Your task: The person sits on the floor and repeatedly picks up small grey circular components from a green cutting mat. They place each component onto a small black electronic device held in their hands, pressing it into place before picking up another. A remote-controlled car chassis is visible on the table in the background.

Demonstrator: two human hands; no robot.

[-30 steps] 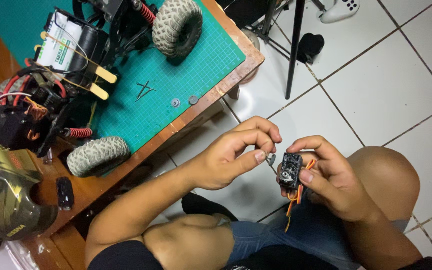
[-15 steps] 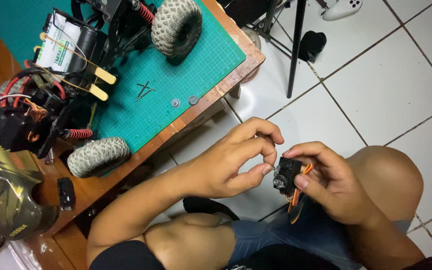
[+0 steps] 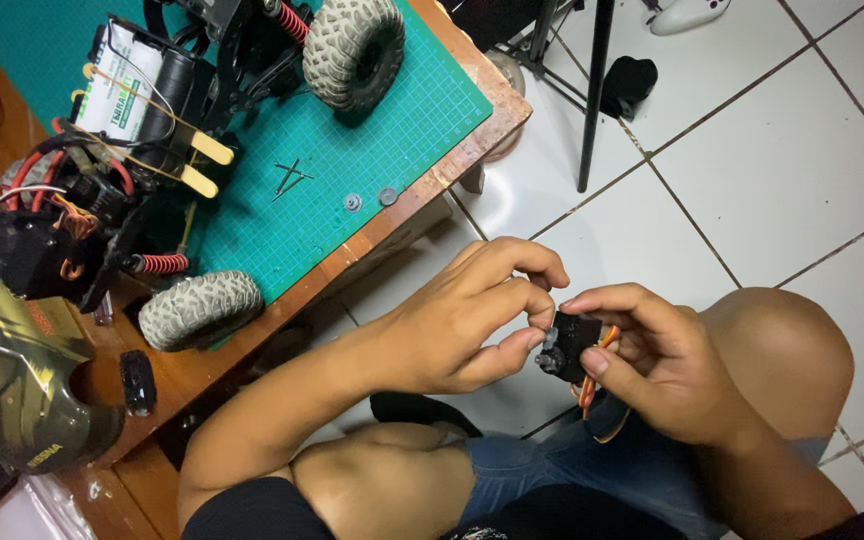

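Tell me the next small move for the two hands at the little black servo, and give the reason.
Probably steady the small black servo in the right hand and press the left hand's fingertips down on its round output end. The left thumb and forefinger are pinched right against that end; what they pinch is hidden, and the orange wires hang loose below.

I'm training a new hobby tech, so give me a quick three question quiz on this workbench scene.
1. True or false: the right hand grips the small black servo block with orange wires.
2. Which hand pinches at the servo's end: A left, B right?
3. What lies under the grey knobby rubber tyre?

Key: 1 true. 2 A. 3 The green gridded cutting mat.
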